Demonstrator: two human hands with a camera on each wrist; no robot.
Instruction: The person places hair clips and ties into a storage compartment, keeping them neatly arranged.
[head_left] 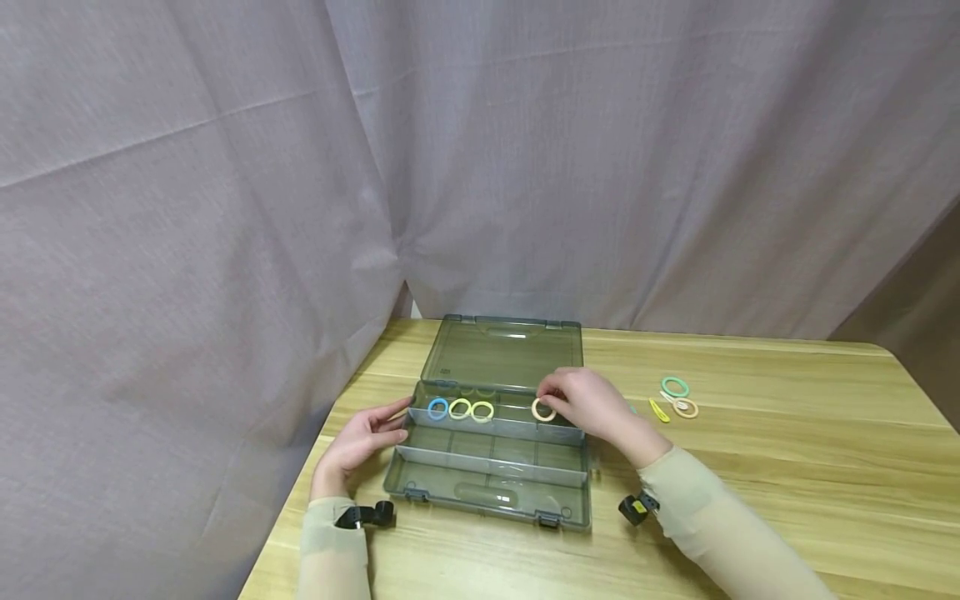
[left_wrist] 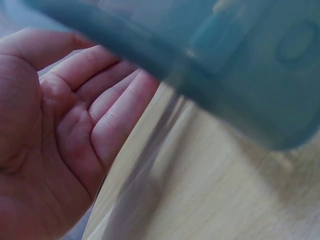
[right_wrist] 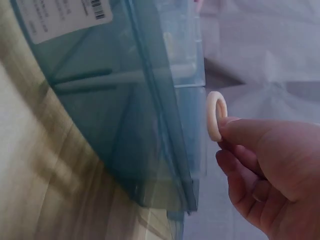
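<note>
A translucent grey-green compartment box (head_left: 491,462) lies on the table with its lid (head_left: 506,350) folded back. At the box's left side my left hand (head_left: 360,442) has fingers and thumb extended against the edge; the left wrist view shows that hand's palm (left_wrist: 55,135) beside the wall. My right hand (head_left: 588,404) pinches a pale orange hair tie (right_wrist: 214,116) between thumb and fingertips, over the right part of the back row. In that row's left part stand a blue hair tie (head_left: 438,408) and two yellow ones, a left tie (head_left: 460,408) and a right tie (head_left: 482,412).
Right of the box on the wooden table (head_left: 787,450) lie a green hair tie (head_left: 675,387), another orange tie (head_left: 693,407), a yellow hair clip (head_left: 659,410) and a small white item (head_left: 682,405). A grey curtain (head_left: 525,167) hangs behind.
</note>
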